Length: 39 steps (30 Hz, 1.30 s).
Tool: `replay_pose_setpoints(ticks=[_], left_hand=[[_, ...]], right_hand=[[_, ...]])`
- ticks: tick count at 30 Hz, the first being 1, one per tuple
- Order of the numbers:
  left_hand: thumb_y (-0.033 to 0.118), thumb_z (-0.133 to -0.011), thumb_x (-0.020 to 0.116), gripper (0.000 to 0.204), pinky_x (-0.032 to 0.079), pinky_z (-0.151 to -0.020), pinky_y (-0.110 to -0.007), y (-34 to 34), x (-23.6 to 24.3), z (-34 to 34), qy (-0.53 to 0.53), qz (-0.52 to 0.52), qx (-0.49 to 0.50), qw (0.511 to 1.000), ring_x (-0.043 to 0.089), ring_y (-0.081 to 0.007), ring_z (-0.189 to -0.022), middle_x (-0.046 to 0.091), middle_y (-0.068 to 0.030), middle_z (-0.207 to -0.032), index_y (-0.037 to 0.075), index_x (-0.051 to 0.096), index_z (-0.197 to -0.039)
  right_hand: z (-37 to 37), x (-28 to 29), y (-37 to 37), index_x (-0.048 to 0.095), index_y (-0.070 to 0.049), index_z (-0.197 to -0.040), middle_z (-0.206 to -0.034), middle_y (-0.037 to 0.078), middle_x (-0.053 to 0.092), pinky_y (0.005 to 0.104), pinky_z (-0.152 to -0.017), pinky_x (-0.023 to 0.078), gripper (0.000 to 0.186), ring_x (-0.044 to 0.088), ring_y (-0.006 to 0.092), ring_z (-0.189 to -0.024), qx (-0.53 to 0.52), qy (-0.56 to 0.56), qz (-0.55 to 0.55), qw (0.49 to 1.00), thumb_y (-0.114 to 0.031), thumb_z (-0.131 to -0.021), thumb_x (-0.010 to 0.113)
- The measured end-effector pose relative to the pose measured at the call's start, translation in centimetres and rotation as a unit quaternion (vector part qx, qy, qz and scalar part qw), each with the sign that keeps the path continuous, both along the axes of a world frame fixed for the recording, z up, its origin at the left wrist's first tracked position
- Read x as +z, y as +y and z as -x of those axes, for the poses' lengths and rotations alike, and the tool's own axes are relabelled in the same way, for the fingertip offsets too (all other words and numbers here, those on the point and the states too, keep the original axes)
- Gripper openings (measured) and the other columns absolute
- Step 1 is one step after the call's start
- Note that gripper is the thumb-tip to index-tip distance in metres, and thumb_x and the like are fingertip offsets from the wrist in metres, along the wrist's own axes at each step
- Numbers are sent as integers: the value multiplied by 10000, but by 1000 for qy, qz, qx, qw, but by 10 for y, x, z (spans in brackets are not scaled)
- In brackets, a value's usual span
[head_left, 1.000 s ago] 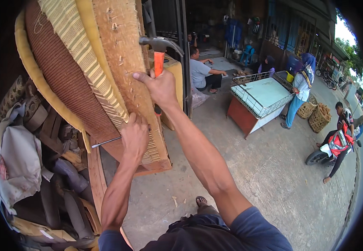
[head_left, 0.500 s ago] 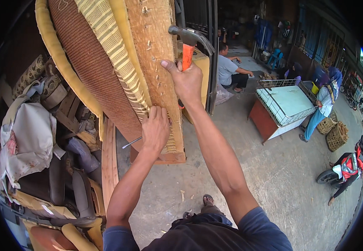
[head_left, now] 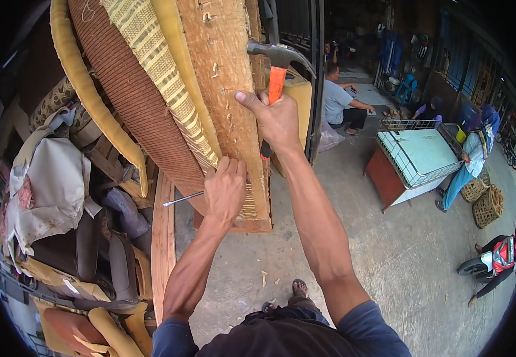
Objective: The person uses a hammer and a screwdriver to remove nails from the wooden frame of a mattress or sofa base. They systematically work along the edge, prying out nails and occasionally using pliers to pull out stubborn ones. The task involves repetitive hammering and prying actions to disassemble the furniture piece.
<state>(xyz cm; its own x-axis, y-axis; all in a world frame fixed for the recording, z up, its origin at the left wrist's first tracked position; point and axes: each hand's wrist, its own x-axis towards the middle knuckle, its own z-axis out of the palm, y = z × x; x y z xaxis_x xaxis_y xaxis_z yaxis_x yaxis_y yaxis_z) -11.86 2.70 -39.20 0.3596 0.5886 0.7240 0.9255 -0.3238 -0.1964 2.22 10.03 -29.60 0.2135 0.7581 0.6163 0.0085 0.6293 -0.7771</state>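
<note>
An upright upholstered piece has a wooden board (head_left: 213,65) with torn bits along it, a striped woven strip (head_left: 157,77), yellow foam edging (head_left: 62,65) and brown ribbed fabric (head_left: 115,107). My right hand (head_left: 273,122) is closed around the orange handle of a claw hammer (head_left: 277,77), its thumb against the board and the metal head at the board's right edge. Lower down, my left hand (head_left: 225,184) is closed at the lower part of the striped strip, gripping it. A thin metal shaft (head_left: 183,198) sticks out leftward from under that hand; its other end is hidden.
Scrap upholstery and seat parts (head_left: 53,196) are piled at left. At right are a wheeled table (head_left: 415,157), a standing person (head_left: 472,154), seated people (head_left: 341,104), woven baskets (head_left: 487,205) and a motorbike (head_left: 496,259) with a rider. A metal door post (head_left: 314,131) stands behind the board.
The view has shifted, so board and hands appear farther right. Both hands keep their grips at the board. The motorbike and rider sit lower toward the picture's right rim.
</note>
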Motion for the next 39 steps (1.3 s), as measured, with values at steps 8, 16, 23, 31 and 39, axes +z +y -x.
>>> replay_pose_setpoints(ticks=[8,16,23,31,39], left_hand=[[64,-761,681,262,496,-782,-400,-6,3,1,-27,42,-13,999,579,-276,-952,617,-101,-966,21,636,-1015],[-4,-731,691,478,507,-958,-440,9,-1,46,-90,58,-155,982,559,-325,-1172,596,-129,-1215,19,628,-1204],[-31,-744,663,484,469,-989,-469,-42,-5,-17,-252,36,-267,929,623,-323,-1003,639,-100,-1090,66,652,-1219],[41,-765,729,335,272,-1076,-631,-74,20,-69,-248,143,-168,943,625,-245,-852,628,-22,-820,89,665,-1091],[3,-850,679,281,494,-722,-440,-79,30,-101,-302,203,-217,906,629,-298,-723,594,-99,-864,47,622,-1121]], right_hand=[[-2,6,-6,341,-152,-567,-571,-68,378,286,-499,282,601,318,62,-554,-9,-30,36,999,-294,-838,858],[0,-79,-80,674,11,-904,-654,-38,476,286,-563,385,300,441,79,-619,-168,-41,-12,985,-277,-943,749],[-52,-320,-183,516,-77,-688,-556,-23,453,320,-449,359,462,417,93,-472,-87,-109,431,892,-422,-921,717],[-122,-342,-217,492,-120,-738,-581,-54,443,267,-379,293,391,374,51,-419,-97,-3,506,857,-374,-954,696],[-190,-331,-145,484,-112,-764,-572,-58,429,272,-388,311,394,397,58,-421,-122,-57,445,886,-390,-964,678]])
